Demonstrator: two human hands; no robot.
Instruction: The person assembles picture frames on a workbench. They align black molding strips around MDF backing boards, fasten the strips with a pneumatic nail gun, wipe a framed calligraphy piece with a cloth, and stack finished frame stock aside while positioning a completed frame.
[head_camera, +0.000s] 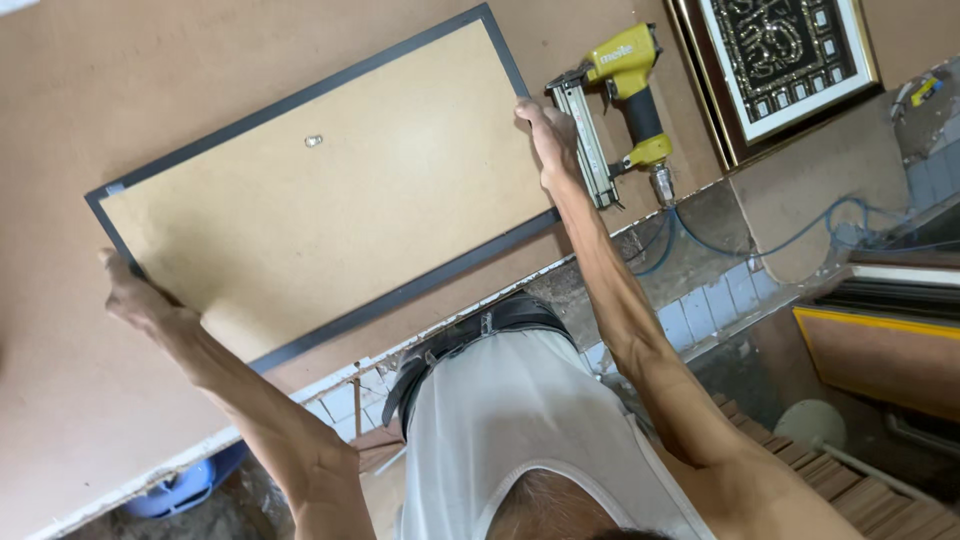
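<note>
A large picture frame (330, 195) lies face down on the brown work table (120, 80), showing its tan backing board, a thin dark border and a small metal hanger near the top middle. My left hand (135, 295) grips the frame's lower left corner. My right hand (548, 135) holds the frame's right edge near the upper right corner, just beside a yellow pneumatic nail gun (615, 105).
The nail gun rests on the table with a blue air hose (760, 245) trailing right. A gold-framed dark picture (780, 55) lies at the top right. More frames (880, 340) lean at the right, wood slats (860, 500) below. A blue tub (185, 490) sits under the table.
</note>
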